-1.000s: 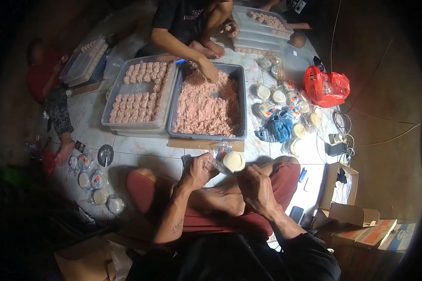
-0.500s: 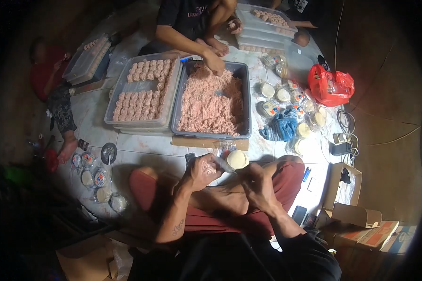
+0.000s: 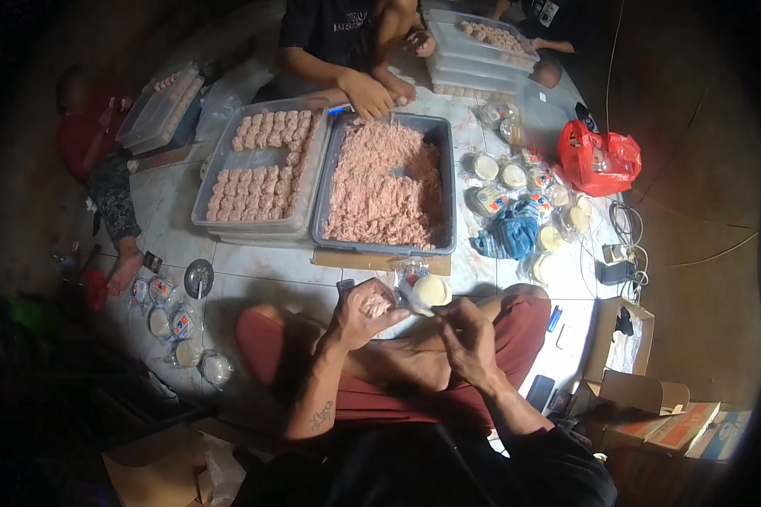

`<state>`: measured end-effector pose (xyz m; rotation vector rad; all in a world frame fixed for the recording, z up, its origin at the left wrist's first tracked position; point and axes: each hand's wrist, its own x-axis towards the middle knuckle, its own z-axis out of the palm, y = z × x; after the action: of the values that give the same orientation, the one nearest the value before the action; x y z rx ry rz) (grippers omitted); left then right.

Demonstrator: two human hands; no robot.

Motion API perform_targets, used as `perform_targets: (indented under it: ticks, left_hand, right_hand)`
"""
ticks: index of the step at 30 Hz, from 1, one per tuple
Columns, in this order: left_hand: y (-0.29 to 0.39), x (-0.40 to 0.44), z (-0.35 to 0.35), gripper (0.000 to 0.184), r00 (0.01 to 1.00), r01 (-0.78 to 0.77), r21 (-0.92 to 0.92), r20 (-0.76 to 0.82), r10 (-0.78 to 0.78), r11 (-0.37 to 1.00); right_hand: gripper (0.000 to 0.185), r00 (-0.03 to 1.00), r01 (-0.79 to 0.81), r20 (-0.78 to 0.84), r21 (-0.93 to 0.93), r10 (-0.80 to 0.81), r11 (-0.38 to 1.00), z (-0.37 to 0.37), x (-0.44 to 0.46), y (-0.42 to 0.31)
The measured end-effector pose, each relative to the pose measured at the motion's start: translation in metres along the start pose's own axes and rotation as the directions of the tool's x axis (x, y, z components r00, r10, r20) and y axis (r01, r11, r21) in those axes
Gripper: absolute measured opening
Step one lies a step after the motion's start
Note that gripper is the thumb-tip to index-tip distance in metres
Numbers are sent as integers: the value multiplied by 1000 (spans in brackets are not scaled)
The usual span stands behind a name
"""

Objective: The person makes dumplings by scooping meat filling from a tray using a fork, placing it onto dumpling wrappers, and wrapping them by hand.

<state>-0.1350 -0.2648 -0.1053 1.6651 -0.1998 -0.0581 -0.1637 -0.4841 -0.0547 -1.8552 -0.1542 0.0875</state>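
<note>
The wearer sits cross-legged on the tiled floor (image 3: 271,262), both hands up in front of the shins. The left hand (image 3: 359,319) is curled, cupping a lump of pink filling (image 3: 375,302) in its palm. The right hand (image 3: 472,345) has thumb and fingers drawn together in a pinch at the end of a thin pale piece (image 3: 417,302), too blurred for me to name, that lies between the two hands. Right beside that is a stack of round pale wrappers (image 3: 433,291), just beyond the fingertips, with a printed plastic packet (image 3: 409,272) behind it. Farther out, a grey tub (image 3: 384,248) holds a heap of pink minced mixture (image 3: 372,194), and over its far edge hangs a co-worker's hand (image 3: 365,95). To the left of the tub stands a clear container (image 3: 254,226) with rows of shaped pink pieces (image 3: 243,194) in it. Over to the right I see a crumpled blue cloth (image 3: 516,232) among wrapped round stacks (image 3: 513,176), with a red plastic bag (image 3: 599,160) near them. On the left, more plastic-wrapped packets (image 3: 159,323) lie by a dark round dish (image 3: 199,279), while an open cardboard box (image 3: 626,342) sits beyond the right knee
</note>
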Motion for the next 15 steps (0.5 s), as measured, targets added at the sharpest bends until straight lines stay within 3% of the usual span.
perform_targets:
  ticks: [1,2,3,4,5,7,9,10,11,13,14,15]
  left_hand:
    - [-3,0,1,32,1000,-4,24,0,4,1000]
    - [-7,5,11,31,995,47,77,-96,-39,996]
    - [-5,4,9,31,995,42,77,-97,-34,996]
    - [-4,5,5,31,997,-39,39,-71,42,998]
    - [-3,3,2,31,992,-112,-2,-51,112,994]
    - [-2,0,2,29,997,-63,-38,-53,61,997]
    - [-5,7,9,27,998,-23,295,-55,41,955]
    - [-7,9,9,26,996,-22,291,-80,47,956]
    - [-8,12,8,26,994,-34,289,-87,61,957]
    - [3,7,6,27,979,14,215,-200,30,977]
    - [8,6,5,32,977,175,228,-160,-140,958]
    - [7,6,6,32,978,176,227,-155,-142,958]
  right_hand:
    - [6,1000,-6,-1,2,6,1000,2,-2,4]
    - [4,996,64,61,-75,-60,995,3,-2,6]
    - [4,984,142,128,-147,-124,979,6,1,5]
    - [6,997,33,62,23,-35,999,5,1,-10]
    - [10,1000,-6,-2,-5,6,1000,0,-1,0]
    - [11,999,24,38,-69,-22,997,-4,0,-2]
    - [10,987,40,160,-195,-9,980,4,1,-4]
    - [10,982,166,129,-215,-141,962,2,3,1]
    - [10,979,180,132,-221,-154,958,-2,7,-1]
    - [9,996,-92,-21,-16,91,996,-6,2,-13]
    - [6,995,-97,-10,-10,96,995,-1,3,-11]
    - [6,995,-100,-13,-11,100,995,2,2,-5]
